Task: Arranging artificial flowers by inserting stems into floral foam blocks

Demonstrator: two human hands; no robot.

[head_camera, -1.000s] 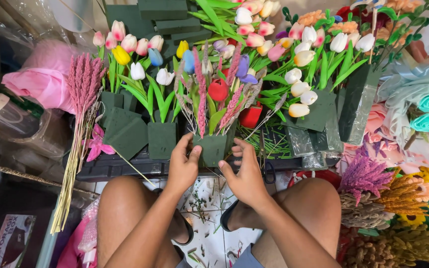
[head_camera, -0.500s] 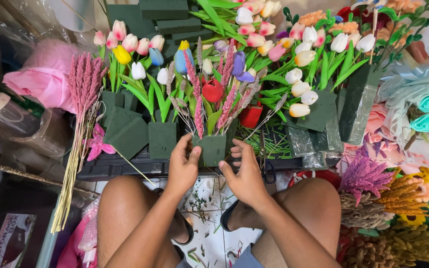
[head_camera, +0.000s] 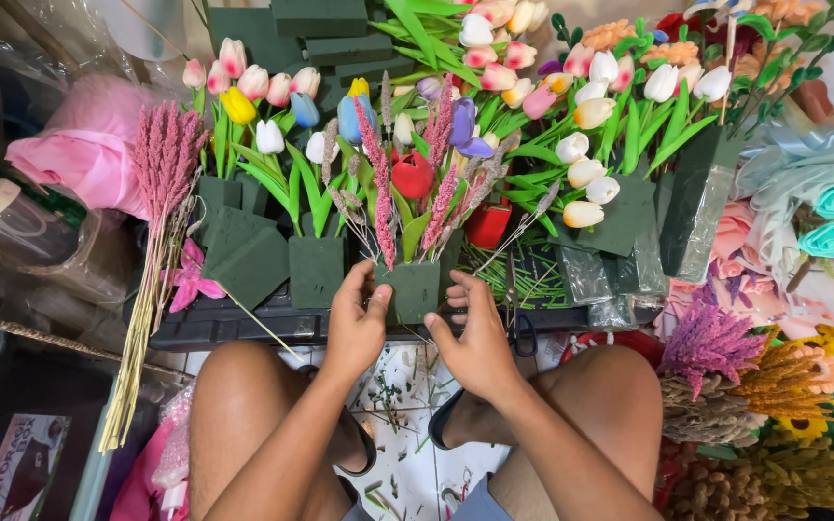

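Hands grip a dark green floral foam block (head_camera: 410, 289) stuck with tulips and pink plumes: left hand (head_camera: 357, 323) and right hand (head_camera: 475, 338) close their fingers around its sides. It sits on the black tray's (head_camera: 243, 328) front edge; a level, gentle hold likely keeps stems seated.

green foam block (head_camera: 411, 289) | upright (flower stems stuck in) | on black tray

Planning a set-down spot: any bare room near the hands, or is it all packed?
Little. One tiled floor strip between the knees, littered with stem cuttings. The black tray's front edge left of the left hand is bare. Crowded elsewhere: both hands, right hand included, grip the foam block; tulips behind, dried bunches on the right.
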